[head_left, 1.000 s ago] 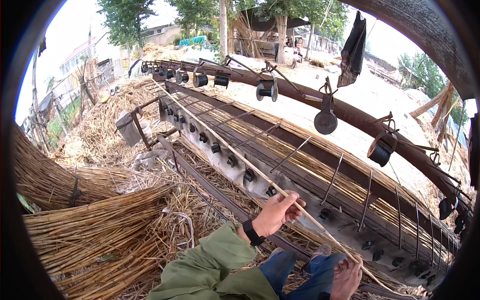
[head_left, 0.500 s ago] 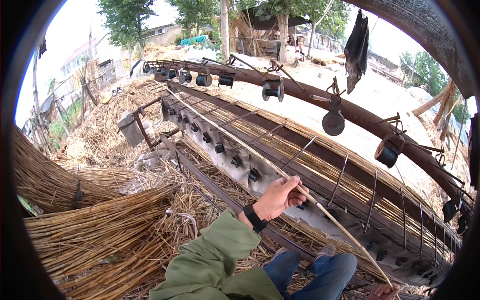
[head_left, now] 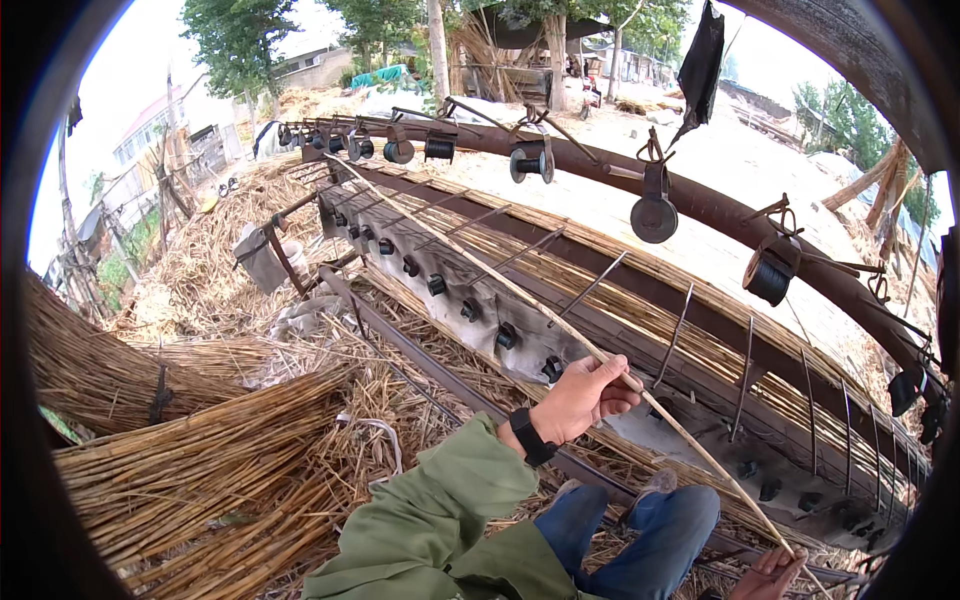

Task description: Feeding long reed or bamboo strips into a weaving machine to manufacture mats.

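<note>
A long pale reed [head_left: 510, 287] lies slantwise over the weaving frame, from its far left end down to the lower right. My left hand [head_left: 590, 400], below a green sleeve and a black wristband, pinches the reed near the middle. At the lower right edge my right hand [head_left: 770, 575] grips the reed close to its near end; part of that hand is cut off by the picture's edge. Under the reed runs a row of upright metal rods [head_left: 675, 335] along the frame. Black wire spools [head_left: 506, 335] sit along the frame's near side.
Overhead, a curved brown pipe [head_left: 600, 172] carries several hanging wire spools [head_left: 772, 275]. Bundles of reeds [head_left: 200, 450] are stacked at the left. A brown rail [head_left: 400, 340] passes in front of my knees [head_left: 650, 540]. A grey bag [head_left: 262, 258] hangs at the frame's left end.
Both hands and the reed have shifted slightly; my left hand is a little farther right, and my right hand shows more, higher in the picture. The view has tilted slightly.
</note>
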Action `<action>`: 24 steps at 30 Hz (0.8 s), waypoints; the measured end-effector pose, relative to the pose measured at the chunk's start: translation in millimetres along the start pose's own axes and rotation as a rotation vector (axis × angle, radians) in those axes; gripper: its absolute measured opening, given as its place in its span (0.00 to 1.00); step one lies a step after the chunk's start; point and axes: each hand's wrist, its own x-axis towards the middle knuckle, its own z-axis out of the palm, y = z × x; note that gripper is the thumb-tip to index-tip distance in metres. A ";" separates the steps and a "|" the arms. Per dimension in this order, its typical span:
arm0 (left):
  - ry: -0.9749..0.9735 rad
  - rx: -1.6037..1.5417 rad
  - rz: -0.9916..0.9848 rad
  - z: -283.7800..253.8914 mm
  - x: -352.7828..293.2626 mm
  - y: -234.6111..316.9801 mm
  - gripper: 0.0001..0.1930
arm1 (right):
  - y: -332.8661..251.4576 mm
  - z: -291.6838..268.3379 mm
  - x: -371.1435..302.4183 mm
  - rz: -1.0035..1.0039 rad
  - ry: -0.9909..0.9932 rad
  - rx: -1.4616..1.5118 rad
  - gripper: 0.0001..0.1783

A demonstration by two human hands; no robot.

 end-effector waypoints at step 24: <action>0.080 0.184 -0.135 -31.0 238.5 -28.0 0.13 | 8.0 -68.6 203.7 0.416 0.034 -0.272 0.13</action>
